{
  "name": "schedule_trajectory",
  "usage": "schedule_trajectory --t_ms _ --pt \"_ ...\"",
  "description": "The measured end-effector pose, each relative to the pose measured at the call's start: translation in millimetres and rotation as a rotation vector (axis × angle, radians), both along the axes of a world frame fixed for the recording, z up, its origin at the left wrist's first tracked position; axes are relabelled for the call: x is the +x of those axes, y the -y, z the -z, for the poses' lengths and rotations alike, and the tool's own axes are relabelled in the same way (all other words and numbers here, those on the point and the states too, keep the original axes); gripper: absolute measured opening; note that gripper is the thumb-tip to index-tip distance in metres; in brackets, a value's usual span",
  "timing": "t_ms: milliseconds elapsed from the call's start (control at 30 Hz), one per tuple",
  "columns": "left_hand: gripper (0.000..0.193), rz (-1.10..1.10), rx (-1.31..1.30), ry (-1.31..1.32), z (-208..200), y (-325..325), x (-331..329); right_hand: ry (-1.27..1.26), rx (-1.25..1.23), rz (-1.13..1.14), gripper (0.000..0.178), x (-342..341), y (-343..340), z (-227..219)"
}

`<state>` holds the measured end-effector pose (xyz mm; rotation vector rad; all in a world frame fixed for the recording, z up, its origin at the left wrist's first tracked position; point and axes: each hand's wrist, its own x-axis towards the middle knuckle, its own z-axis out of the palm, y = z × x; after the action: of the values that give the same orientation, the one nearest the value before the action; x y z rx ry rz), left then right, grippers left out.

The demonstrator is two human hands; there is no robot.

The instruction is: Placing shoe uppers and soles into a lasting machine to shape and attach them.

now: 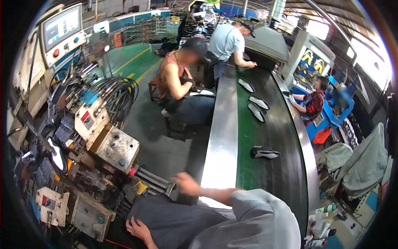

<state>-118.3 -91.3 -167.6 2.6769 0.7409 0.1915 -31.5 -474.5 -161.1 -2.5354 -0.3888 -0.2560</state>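
Note:
My right hand (pixel 185 184) is out in front of my lap, beside the end of a metal rail bracket (pixel 155 180) on the machine. Motion smears its fingers, and I cannot tell whether it touches the bracket. At the lower edge, my left hand (pixel 139 230) lies against my dark grey trousers (pixel 174 218), fingers apart and nothing in it. The shoe machine (pixel 114 149), with worn metal blocks and hoses, fills the left side. A black shoe with a white sole (pixel 57 155) sits within it.
A conveyor belt (pixel 282 178) with several shoes (pixel 265 153) runs along my right, edged by a metal ledge (pixel 224 137). One person (pixel 178 79) sits ahead; another (pixel 226 45) stands beyond. A third person (pixel 313 99) is across the belt. Bottles (pixel 323 222) stand at lower right.

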Motion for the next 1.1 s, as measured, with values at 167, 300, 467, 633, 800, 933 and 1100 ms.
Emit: schedule_trajectory --t_ms 167,300,467,633,800,933,1100 --pt "0.036 -0.045 0.034 -0.106 -8.5 3.1 -0.9 -0.061 -0.288 0.711 0.043 -109.3 259.2 8.7" --pt "0.04 0.1 0.003 0.034 -30.2 11.2 -17.4 -0.326 -0.136 1.153 0.06 -184.7 398.2 -24.3" --pt "0.035 0.177 0.086 0.089 -55.0 26.9 -29.2 -0.625 -0.504 1.23 0.08 -220.9 482.9 -28.7" --pt "0.038 0.174 0.158 -0.022 -57.8 29.7 -31.5 -0.676 -0.517 1.17 0.082 -216.3 522.8 -11.8" --pt "0.04 0.25 0.18 -0.05 -47.7 23.4 -28.3 -0.808 -0.524 1.082 0.089 -200.8 553.4 -17.6" --pt "0.04 0.233 0.21 -0.105 -43.9 26.0 -20.4 -0.865 -0.48 0.972 0.101 -200.7 551.2 -22.3" --pt "0.038 0.205 0.218 -0.049 -34.0 30.1 -13.4 -0.56 0.002 1.188 0.119 -223.5 483.8 11.0"
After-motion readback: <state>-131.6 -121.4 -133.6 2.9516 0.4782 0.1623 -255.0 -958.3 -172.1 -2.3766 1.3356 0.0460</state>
